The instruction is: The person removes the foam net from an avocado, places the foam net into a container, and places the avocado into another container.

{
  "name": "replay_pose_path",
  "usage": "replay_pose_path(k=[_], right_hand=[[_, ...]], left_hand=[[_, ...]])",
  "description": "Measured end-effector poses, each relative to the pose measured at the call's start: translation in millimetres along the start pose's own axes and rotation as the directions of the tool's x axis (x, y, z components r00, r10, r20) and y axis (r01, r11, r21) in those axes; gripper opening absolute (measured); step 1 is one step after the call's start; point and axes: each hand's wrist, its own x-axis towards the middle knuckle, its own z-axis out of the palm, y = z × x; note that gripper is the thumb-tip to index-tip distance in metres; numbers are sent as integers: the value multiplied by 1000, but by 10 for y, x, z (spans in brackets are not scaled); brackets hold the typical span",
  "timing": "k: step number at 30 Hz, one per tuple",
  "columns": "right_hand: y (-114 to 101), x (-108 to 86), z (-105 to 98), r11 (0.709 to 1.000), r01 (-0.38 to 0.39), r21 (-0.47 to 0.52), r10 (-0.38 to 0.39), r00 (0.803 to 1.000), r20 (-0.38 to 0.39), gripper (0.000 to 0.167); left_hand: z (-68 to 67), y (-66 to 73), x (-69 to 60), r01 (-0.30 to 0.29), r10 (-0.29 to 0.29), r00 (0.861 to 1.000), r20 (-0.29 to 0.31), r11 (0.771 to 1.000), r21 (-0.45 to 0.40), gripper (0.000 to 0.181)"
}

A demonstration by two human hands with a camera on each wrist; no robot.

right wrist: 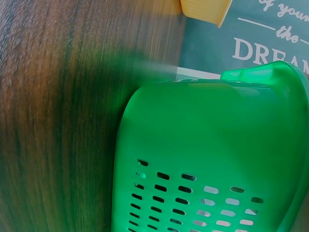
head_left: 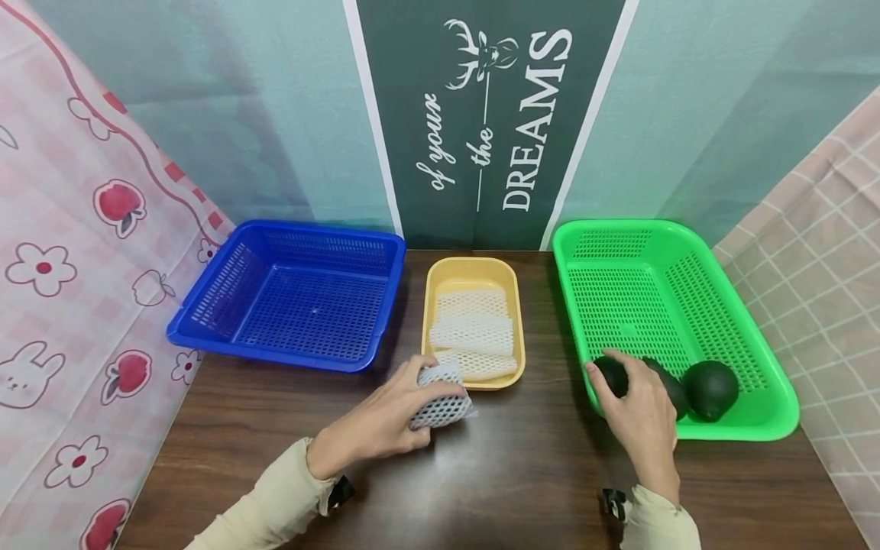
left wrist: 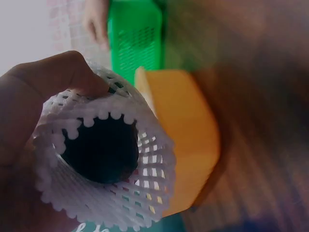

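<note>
My left hand (head_left: pixel 385 416) grips a white foam net sleeve (head_left: pixel 443 393) in front of the yellow tray. In the left wrist view, a dark avocado (left wrist: pixel 104 150) shows inside the sleeve's open end, with the thumb pressed on the netting. On the right, my right hand (head_left: pixel 642 409) reaches over the near left rim of the green basket (head_left: pixel 622 305). Its thumb and fingers hold a dark avocado (head_left: pixel 610 376). Beside it lie another avocado (head_left: pixel 670 386), partly hidden by the hand, and a rounder one (head_left: pixel 710 389). The right wrist view shows only the basket's outer wall, not the hand.
Several white foam net sleeves (head_left: pixel 474 332) lie in the yellow tray (head_left: pixel 474 266) at the middle. A blue basket (head_left: pixel 302 305) stands at the left. Printed cloths hang behind and along both sides of the brown wooden table (head_left: pixel 509 481).
</note>
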Motion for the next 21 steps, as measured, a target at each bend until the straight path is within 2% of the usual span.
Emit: replay_pose_path(k=[4, 7, 13, 17, 21], right_hand=[[-2, 1, -5, 1000, -5, -3, 5, 1000, 4, 48], [0, 0, -5, 1000, -9, -6, 9, 1000, 10, 49], [6, 6, -2, 1000, -12, -11, 12, 1000, 15, 50], [13, 7, 1, 1000, -13, -11, 13, 1000, 16, 50], [15, 6, -1, 1000, -12, -12, 12, 1000, 22, 50]], left_hand=[[183, 1, -43, -23, 23, 996, 85, 1000, 8, 70], [318, -9, -65, -30, 29, 992, 126, 1000, 4, 72], [542, -27, -81, -22, 20, 986, 164, 1000, 10, 75], [644, -36, -86, -51, 43, 981, 189, 998, 38, 75], [712, -47, -95, -71, 62, 981, 186, 996, 45, 75]])
